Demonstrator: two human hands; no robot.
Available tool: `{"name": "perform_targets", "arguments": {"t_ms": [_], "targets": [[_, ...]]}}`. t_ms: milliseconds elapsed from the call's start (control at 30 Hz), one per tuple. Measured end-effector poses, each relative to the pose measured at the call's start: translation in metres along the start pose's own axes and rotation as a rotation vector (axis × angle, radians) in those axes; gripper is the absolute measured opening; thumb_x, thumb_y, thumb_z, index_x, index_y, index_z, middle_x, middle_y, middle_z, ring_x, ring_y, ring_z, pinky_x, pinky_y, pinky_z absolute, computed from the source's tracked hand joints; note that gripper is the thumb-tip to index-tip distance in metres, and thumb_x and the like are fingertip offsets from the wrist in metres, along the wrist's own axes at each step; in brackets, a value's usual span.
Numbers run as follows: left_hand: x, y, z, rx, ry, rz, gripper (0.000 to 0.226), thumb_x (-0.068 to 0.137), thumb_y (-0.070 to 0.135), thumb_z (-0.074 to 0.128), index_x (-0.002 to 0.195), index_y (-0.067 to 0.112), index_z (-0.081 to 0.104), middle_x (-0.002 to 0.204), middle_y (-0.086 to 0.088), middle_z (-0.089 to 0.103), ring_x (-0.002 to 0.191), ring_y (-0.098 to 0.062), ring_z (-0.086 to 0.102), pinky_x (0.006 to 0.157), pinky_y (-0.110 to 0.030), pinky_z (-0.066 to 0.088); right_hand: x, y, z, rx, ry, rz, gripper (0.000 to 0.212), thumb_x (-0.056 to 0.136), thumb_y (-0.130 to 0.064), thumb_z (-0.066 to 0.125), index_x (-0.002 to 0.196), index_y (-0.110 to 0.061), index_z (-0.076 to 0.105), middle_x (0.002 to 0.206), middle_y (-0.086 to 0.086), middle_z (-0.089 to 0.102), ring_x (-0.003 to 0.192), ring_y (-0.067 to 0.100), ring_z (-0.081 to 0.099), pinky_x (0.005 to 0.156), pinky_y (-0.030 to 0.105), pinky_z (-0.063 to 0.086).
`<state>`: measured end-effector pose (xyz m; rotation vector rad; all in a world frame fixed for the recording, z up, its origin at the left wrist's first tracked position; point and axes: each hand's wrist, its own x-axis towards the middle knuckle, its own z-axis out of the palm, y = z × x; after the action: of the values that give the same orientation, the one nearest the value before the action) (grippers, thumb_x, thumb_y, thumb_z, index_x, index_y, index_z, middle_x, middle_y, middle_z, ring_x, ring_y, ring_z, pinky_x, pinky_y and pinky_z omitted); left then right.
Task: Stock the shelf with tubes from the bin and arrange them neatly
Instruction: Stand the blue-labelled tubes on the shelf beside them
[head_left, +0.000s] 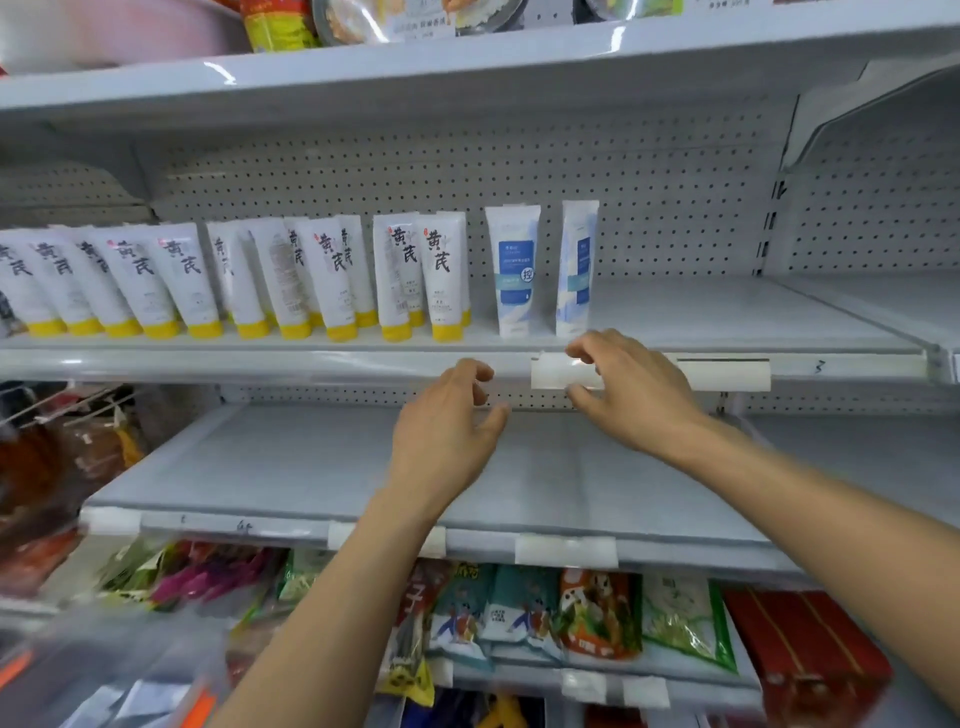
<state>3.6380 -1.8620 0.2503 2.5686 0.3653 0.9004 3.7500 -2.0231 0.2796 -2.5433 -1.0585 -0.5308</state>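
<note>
Up on the white, pegboard-backed store shelf (727, 312) stand two blue tubes (514, 270), right of overlapping yellow-capped tubes (395, 275); left hand (447, 415) and right hand (628, 395) hover near, fingers released.

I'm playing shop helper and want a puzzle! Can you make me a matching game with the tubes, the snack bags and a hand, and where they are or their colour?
Things:
1. long row of tubes
2. two end tubes
3. snack bags
4. right hand

Matches:
A. in front of the white price strip
B. yellow caps
C. below the bare shelf
D. blue labels

Pairs: 1-B, 2-D, 3-C, 4-A.
</note>
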Motion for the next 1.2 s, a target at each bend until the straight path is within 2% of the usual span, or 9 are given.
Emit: {"name": "perform_targets", "arguments": {"t_ms": [300, 533, 633, 833, 900, 967, 1067, 1133, 1200], "targets": [[-0.111, -0.094, -0.024, 0.051, -0.14, -0.223, 0.034, 0.093, 0.041, 0.056, 0.122, 0.026, 0.051, 0.106, 0.01, 0.061, 0.096, -0.011, 0.06, 0.08, -0.033, 0.051, -0.045, -0.092, 0.072, 0.056, -0.251, -0.203, 0.041, 0.092, -0.039, 0.055, 0.13, -0.026, 0.049, 0.135, -0.004, 0.053, 0.118, 0.018, 0.053, 0.095, 0.042, 0.048], [-0.188, -0.245, -0.053, 0.027, -0.304, -0.549, 0.03, 0.089, 0.035, 0.059, 0.117, 0.025, 0.055, 0.098, 0.009, 0.065, 0.092, -0.015, 0.062, 0.079, -0.031, 0.05, -0.037, -0.222, 0.178, 0.104, -0.459, -0.397, 0.031, 0.091, -0.038, 0.052, 0.119, -0.025, 0.052, 0.117, -0.003, 0.057, 0.105, 0.021, 0.055, 0.078, 0.033, 0.044], [-0.206, -0.321, -0.075, -0.006, -0.331, -0.689, 0.029, 0.089, 0.035, 0.059, 0.116, 0.025, 0.055, 0.093, 0.011, 0.066, 0.092, -0.015, 0.065, 0.082, -0.033, 0.051, -0.026, -0.297, 0.24, 0.183, -0.564, -0.416, 0.029, 0.09, -0.038, 0.052, 0.116, -0.024, 0.055, 0.118, -0.001, 0.059, 0.105, 0.022, 0.056, 0.081, 0.036, 0.049], [-0.229, -0.504, -0.103, -0.075, -0.295, -1.016, 0.024, 0.092, 0.028, 0.058, 0.114, 0.019, 0.059, 0.097, 0.003, 0.063, 0.093, -0.019, 0.062, 0.075, -0.025, 0.045, -0.006, -0.431, 0.381, 0.353, -0.841, -0.31, 0.02, 0.085, -0.029, 0.057, 0.102, -0.018, 0.06, 0.102, 0.003, 0.064, 0.098, 0.025, 0.06, 0.07, 0.032, 0.043], [-0.236, -0.565, -0.093, -0.123, -0.297, -1.117, 0.026, 0.093, 0.023, 0.057, 0.117, 0.014, 0.059, 0.105, -0.003, 0.065, 0.103, -0.023, 0.062, 0.086, -0.027, 0.046, -0.002, -0.463, 0.434, 0.43, -0.94, -0.21, 0.016, 0.082, -0.028, 0.059, 0.095, -0.018, 0.061, 0.092, 0.002, 0.066, 0.089, 0.024, 0.063, 0.072, 0.035, 0.05], [-0.245, -0.623, -0.071, -0.192, -0.294, -1.224, 0.03, 0.092, 0.021, 0.057, 0.12, 0.012, 0.058, 0.114, -0.007, 0.065, 0.107, -0.027, 0.062, 0.093, -0.036, 0.048, -0.002, -0.488, 0.487, 0.47, -1.018, -0.094, 0.014, 0.083, -0.026, 0.061, 0.096, -0.019, 0.061, 0.087, -0.002, 0.065, 0.083, 0.019, 0.062, 0.073, 0.031, 0.049], [-0.256, -0.687, -0.028, -0.367, -0.249, -1.448, 0.036, 0.092, 0.018, 0.058, 0.126, 0.007, 0.054, 0.117, -0.01, 0.061, 0.107, -0.028, 0.059, 0.091, -0.037, 0.049, -0.011, -0.518, 0.564, 0.476, -1.12, 0.04, 0.013, 0.086, -0.019, 0.062, 0.098, -0.017, 0.062, 0.094, 0.0, 0.061, 0.094, 0.022, 0.061, 0.078, 0.028, 0.047], [-0.269, -0.72, 0.003, -0.534, -0.218, -1.645, 0.036, 0.095, 0.016, 0.056, 0.127, 0.0, 0.053, 0.108, -0.016, 0.061, 0.105, -0.03, 0.058, 0.085, -0.039, 0.048, -0.022, -0.533, 0.612, 0.45, -1.185, 0.123, 0.019, 0.086, -0.018, 0.061, 0.105, -0.015, 0.062, 0.107, 0.007, 0.064, 0.107, 0.026, 0.061, 0.085, 0.029, 0.046], [-0.287, -0.752, 0.034, -0.555, -0.272, -1.789, 0.038, 0.097, 0.016, 0.054, 0.128, -0.004, 0.053, 0.12, -0.022, 0.061, 0.116, -0.034, 0.057, 0.091, -0.04, 0.046, -0.036, -0.544, 0.654, 0.384, -1.261, 0.149, 0.031, 0.086, -0.02, 0.06, 0.115, -0.01, 0.058, 0.119, 0.01, 0.063, 0.114, 0.027, 0.059, 0.088, 0.029, 0.045]]}}
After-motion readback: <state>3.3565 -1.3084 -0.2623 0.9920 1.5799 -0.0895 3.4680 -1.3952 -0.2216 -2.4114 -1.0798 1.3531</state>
